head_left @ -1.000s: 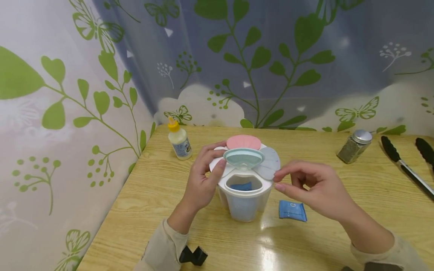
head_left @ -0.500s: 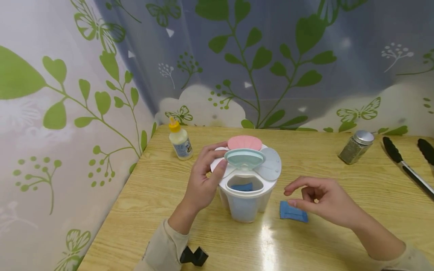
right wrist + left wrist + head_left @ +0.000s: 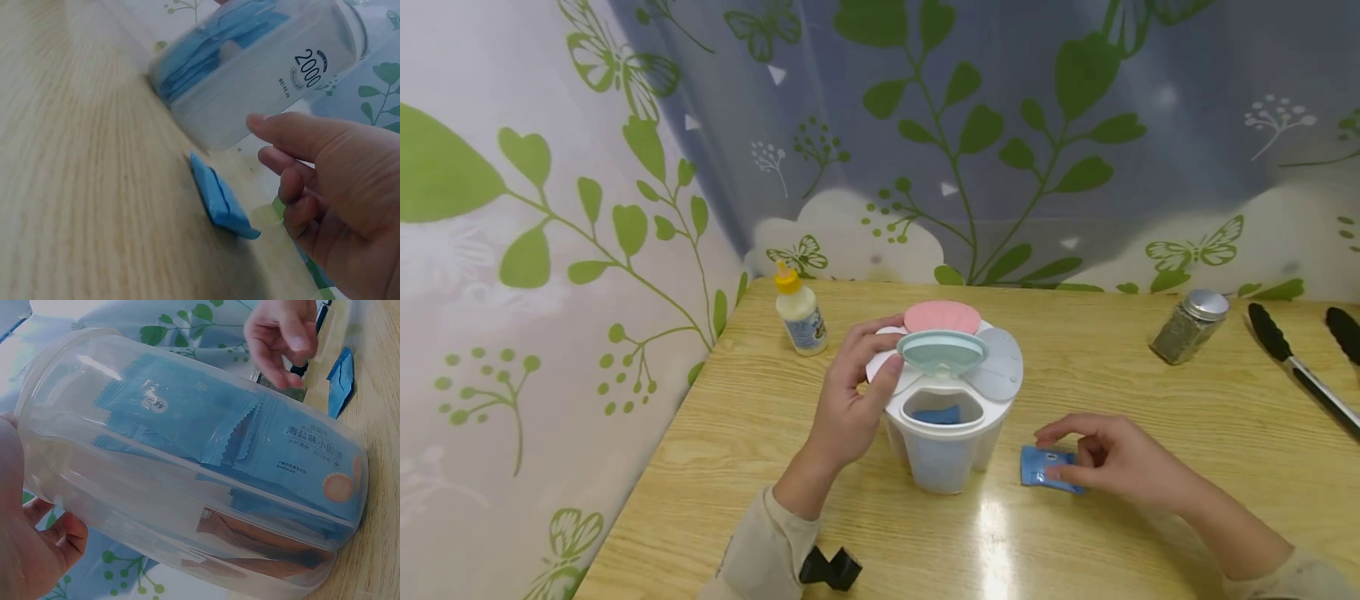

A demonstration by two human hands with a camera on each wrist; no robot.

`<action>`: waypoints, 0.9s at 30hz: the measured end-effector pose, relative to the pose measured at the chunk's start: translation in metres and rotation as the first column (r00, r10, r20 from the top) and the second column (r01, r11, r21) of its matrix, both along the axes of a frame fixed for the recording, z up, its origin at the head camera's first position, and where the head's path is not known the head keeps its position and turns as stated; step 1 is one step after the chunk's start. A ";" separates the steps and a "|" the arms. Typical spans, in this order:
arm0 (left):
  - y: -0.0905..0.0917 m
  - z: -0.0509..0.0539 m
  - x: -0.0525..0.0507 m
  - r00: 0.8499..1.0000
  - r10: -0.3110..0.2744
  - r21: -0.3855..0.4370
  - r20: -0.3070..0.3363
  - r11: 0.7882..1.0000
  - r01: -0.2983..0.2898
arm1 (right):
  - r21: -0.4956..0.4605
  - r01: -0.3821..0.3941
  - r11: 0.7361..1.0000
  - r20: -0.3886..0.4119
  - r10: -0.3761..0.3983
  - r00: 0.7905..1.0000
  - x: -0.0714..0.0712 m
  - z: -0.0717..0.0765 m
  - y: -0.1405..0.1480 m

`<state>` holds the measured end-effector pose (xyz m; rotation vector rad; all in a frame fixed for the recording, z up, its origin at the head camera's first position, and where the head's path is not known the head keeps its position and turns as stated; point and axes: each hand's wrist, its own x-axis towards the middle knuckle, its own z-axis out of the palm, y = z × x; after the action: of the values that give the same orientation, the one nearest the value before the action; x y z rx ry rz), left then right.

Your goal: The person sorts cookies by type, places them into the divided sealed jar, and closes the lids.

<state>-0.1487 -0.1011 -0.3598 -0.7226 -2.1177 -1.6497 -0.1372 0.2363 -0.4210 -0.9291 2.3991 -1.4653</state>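
Observation:
A translucent storage container (image 3: 942,467) with a white lid stands on the table. The lid bears pink, grey and white petal-shaped flaps, and its mint flap (image 3: 942,354) is raised over an opening with blue packets inside. My left hand (image 3: 850,404) grips the container's left side at the lid, thumb in front and fingers behind. Through the wall, blue snack packets (image 3: 181,400) and a brown packet (image 3: 262,540) show in separate compartments. One blue snack packet (image 3: 1037,467) lies right of the container. Over it hovers my right hand (image 3: 1127,462), thumb and fingers apart, holding nothing.
A yellow-capped squeeze bottle (image 3: 802,317) stands at the back left. To the right are a glass jar of dried herbs (image 3: 1189,329) and black-tipped tongs (image 3: 1300,371). A patterned curtain (image 3: 1037,150) borders the table's back and left.
My right hand has moved from beside the lid down and slightly right, to above the loose blue packet. My left hand and the container stay in place.

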 end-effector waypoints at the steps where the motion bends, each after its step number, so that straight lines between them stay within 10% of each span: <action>1: 0.000 0.000 0.000 1.000 0.000 0.000 0.001 1.000 0.000 | 0.021 0.002 1.000 -0.026 -0.002 1.000 -0.001 -0.003 0.001; 16: 0.000 0.000 -0.001 1.000 -0.009 0.008 0.007 1.000 0.009 | 0.350 0.110 0.930 -0.095 -0.081 0.992 -0.004 -0.009 0.008; 27: -0.001 -0.001 -0.001 1.000 -0.006 0.004 0.005 1.000 0.006 | 0.239 0.091 0.967 -0.016 -0.089 0.996 -0.003 -0.006 0.009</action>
<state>-0.1494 -0.1017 -0.3609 -0.7249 -2.1170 -1.6606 -0.1406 0.2450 -0.4269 -0.7787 2.5798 -1.1653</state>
